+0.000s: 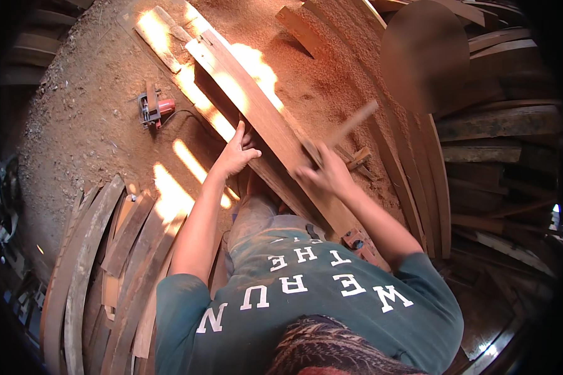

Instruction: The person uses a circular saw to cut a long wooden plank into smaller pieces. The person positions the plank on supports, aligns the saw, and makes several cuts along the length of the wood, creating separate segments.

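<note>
A long pale board (244, 100) runs diagonally over a darker timber (280, 187) in front of me. My left hand (238, 150) grips the board's left side, thumb up along the edge, with some fingers hidden. On the board's right side, my right hand (325, 172) is closed on a blurred dark piece at the edge, too indistinct to name. A thin, motion-blurred wooden stick (355, 119) slants up and right just beyond that hand. A metal fitting (356, 240) sits at the board's near end.
A red power tool (162, 107) with a cord lies on the dirt floor (94, 125) at left. Stacked planks (103, 262) fill the lower left; more timber (488, 144) is piled at right. Sawdust-covered curved boards (400, 175) lie beside the workpiece, near small wooden offcuts (360, 159).
</note>
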Demonstrator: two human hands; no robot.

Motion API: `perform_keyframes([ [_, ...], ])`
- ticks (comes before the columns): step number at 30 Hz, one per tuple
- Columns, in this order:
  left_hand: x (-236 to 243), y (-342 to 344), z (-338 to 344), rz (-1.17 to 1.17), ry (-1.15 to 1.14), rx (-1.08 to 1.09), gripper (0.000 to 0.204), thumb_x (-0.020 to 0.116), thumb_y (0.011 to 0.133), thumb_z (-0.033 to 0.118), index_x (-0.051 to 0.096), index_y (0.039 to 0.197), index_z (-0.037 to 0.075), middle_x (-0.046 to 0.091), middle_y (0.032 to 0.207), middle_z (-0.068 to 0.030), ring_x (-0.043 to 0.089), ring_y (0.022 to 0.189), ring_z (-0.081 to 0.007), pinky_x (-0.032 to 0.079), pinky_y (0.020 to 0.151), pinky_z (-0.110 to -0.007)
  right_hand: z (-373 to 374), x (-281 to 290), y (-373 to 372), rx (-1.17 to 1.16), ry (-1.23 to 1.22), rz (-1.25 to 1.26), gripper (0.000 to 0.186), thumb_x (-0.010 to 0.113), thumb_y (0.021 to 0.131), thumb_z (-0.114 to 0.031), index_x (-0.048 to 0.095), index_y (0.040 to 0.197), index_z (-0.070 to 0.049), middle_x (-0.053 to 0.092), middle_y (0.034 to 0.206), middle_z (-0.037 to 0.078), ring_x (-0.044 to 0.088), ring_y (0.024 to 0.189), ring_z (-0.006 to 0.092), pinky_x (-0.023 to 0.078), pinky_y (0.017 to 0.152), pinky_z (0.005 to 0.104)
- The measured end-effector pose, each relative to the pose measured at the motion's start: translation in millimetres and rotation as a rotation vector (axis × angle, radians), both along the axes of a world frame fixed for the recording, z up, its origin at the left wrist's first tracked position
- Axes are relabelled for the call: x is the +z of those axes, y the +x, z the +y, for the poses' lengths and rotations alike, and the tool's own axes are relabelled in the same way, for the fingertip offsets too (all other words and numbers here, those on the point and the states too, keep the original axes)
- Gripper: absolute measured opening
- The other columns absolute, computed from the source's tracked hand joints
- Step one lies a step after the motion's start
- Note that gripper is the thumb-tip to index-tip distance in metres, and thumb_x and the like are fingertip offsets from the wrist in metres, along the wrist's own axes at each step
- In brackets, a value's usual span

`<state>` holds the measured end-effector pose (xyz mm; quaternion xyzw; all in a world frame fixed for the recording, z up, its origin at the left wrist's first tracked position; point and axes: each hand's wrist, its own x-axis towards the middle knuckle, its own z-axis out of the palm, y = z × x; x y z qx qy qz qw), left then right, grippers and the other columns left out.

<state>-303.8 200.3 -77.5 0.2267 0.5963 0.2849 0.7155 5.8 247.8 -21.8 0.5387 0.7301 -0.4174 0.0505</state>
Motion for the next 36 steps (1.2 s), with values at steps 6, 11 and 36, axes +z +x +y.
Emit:
perform_keyframes([
  [6,1,6,2,0.013,-0.017,-0.095,0.119,0.063,0.084,-0.002,-0.021,0.168,0.006,0.015,0.172,-0.0400,0.039,0.154,-0.0440,0.054,0.104,-0.040,-3,11,-6,-0.015,0.004,-0.046,0.089,0.089,0.079,-0.058,0.056,0.141,-0.003,0.070,0.119,0.030,0.069,0.111,0.0464,0.056,0.094,0.0536],
  [11,-8,8,6,0.115,-0.029,-0.136,0.118,0.057,0.083,-0.009,-0.019,0.171,0.014,0.033,0.172,-0.0230,0.066,0.110,-0.0237,0.056,0.082,-0.033,127,-10,-172,-0.032,0.149,0.110,0.086,0.086,0.078,-0.066,0.058,0.127,0.000,0.072,0.114,0.030,0.070,0.111,0.0481,0.057,0.092,0.0534],
  [36,-24,204,-384,0.730,-0.208,0.028,0.048,0.083,0.081,0.003,0.070,0.127,-0.001,0.075,0.089,-0.0075,0.072,0.086,-0.0185,0.057,0.082,-0.035,-200,-48,367,-0.664,-0.172,-0.027,0.091,0.080,0.090,-0.051,0.043,0.154,0.001,0.067,0.129,0.031,0.066,0.123,0.0417,0.051,0.105,0.0453],
])
